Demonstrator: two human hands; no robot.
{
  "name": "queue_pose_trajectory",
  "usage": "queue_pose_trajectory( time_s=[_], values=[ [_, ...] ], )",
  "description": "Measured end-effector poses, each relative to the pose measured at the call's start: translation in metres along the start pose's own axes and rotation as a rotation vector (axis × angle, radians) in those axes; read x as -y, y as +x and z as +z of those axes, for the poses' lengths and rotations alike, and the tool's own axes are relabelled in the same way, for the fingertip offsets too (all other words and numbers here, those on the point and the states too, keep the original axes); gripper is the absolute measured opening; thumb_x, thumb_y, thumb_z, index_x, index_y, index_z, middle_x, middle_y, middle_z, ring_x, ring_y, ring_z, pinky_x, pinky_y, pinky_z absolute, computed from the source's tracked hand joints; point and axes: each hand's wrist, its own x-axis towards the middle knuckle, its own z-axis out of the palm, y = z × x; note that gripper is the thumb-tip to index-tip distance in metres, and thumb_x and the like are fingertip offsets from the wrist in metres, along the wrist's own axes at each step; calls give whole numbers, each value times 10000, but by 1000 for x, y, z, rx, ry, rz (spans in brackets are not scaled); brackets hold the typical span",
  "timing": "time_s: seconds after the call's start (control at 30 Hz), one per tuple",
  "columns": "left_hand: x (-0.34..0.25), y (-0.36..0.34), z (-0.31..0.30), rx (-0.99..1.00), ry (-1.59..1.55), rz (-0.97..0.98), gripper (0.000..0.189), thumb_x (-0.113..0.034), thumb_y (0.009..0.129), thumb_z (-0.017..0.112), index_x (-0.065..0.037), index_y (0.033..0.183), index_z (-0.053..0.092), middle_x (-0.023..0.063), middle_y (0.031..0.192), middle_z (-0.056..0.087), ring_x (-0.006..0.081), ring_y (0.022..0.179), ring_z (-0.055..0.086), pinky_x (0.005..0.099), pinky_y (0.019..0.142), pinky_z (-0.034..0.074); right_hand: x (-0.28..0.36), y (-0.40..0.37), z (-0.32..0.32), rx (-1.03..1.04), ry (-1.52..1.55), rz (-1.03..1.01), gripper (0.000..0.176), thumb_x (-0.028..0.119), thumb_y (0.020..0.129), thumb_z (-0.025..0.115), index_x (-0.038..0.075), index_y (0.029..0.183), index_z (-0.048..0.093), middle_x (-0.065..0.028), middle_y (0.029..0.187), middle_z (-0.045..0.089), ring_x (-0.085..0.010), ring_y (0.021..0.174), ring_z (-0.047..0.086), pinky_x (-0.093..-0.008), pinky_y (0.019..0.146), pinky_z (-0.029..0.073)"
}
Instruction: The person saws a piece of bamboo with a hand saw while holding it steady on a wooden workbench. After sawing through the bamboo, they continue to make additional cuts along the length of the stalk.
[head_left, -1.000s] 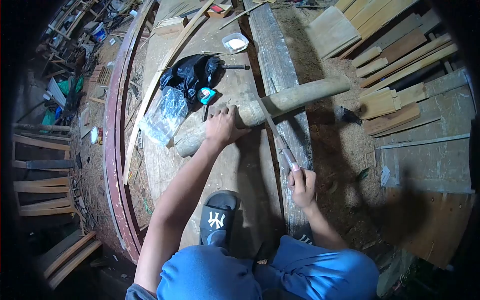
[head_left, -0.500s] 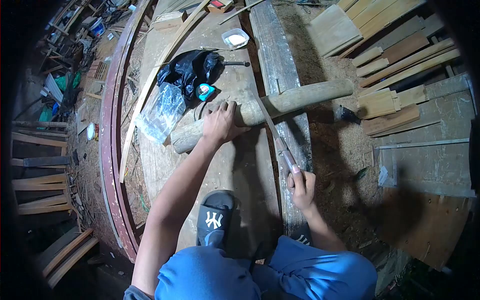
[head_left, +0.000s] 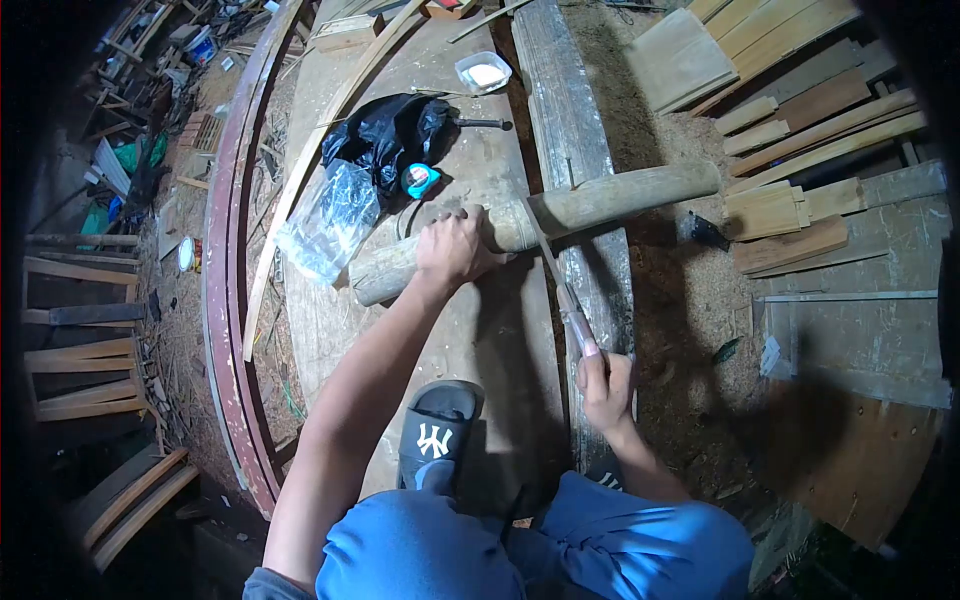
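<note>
A round wooden log [head_left: 625, 196] lies across the wooden bench [head_left: 500, 345], tilted slightly up to the right. My left hand [head_left: 452, 246] is wrapped over the log left of the blade. In my right hand [head_left: 606, 388] is the handle of a saw [head_left: 550, 258], its blade resting against the log near the middle and its handle pointing toward me. An upright nail [head_left: 571, 173] stands at the log's far side. Beyond my left hand are a teal tape measure [head_left: 419, 180], a clear plastic bag [head_left: 335, 222] and a black bag [head_left: 385, 137].
A white tub [head_left: 484, 73] and a dark metal tool [head_left: 484, 124] lie farther up the bench. A long curved strip [head_left: 283, 240] runs along its left side. My sandalled foot [head_left: 436, 432] is on the bench. Wooden boards [head_left: 785, 215] lie at the right.
The saw blade and my right hand have shifted slightly relative to the log, with the handle a little nearer me. The whole view has also moved slightly. Both grips look the same.
</note>
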Motion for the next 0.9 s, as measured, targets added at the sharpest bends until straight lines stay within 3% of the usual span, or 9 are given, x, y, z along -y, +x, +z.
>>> queue_pose_trajectory(
  time_s=[0.1,0.17,0.37,0.53,0.6,0.63,0.7,0.77,0.9],
  values=[
    [5,4,11,37,-30,-4,811,-655,701,825,-55,1201,606,208,1083,714,383,1023,715,501,840,590,14,26,9,-77,-1,-28,573,317,1080,525,77,564,463,20,504,458,-87,444,426,-288,453,302],
    [15,4,44,-243,22,92,829,-672,705,819,-71,1236,610,213,1053,717,381,955,732,497,811,588,9,46,5,-64,36,25,572,323,1079,528,75,566,473,19,505,463,-87,446,431,-287,454,308],
    [0,-9,20,-205,-2,72,864,-642,698,837,-69,1300,600,205,1096,708,374,1027,715,494,849,582,25,2,-3,-66,15,-18,619,393,1082,528,82,549,483,31,491,463,-76,437,437,-298,439,289],
    [-1,-16,32,-343,16,117,845,-615,698,846,-69,1295,604,192,1102,710,360,1045,711,478,879,573,28,59,13,-45,-92,68,679,488,1078,510,98,525,445,52,484,425,-79,427,383,-320,428,256],
    [-5,-15,31,-390,26,141,838,-606,699,848,-68,1294,605,189,1103,711,355,1052,709,472,888,570,36,76,17,-66,-227,87,654,441,1072,526,-24,612,531,-69,490,438,-141,485,454,-421,478,330],
    [-5,-14,30,-368,30,124,827,-598,702,849,-66,1288,607,185,1104,712,352,1054,708,469,894,566,36,71,16,-70,-221,89,654,441,1072,526,-24,612,531,-69,490,438,-141,485,454,-421,478,330],
    [-4,-15,30,-339,31,99,817,-590,704,850,-64,1282,608,181,1104,712,349,1056,707,465,900,563,35,45,6,-50,-70,34,661,472,1080,519,108,534,442,49,490,429,-73,429,380,-305,428,249],
    [-5,-16,27,-268,7,72,822,-584,741,824,-55,1323,585,193,1197,687,375,1099,676,489,977,515,43,19,-2,-49,14,40,642,445,1081,532,108,541,446,43,485,431,-72,418,387,-291,421,261],
    [-5,-18,31,-280,-10,94,828,-586,743,820,-59,1334,577,171,1161,682,363,1076,673,488,953,514,25,52,1,-15,-10,124,606,410,1083,541,108,565,452,38,483,428,-76,403,386,-285,410,272]
  ],
)
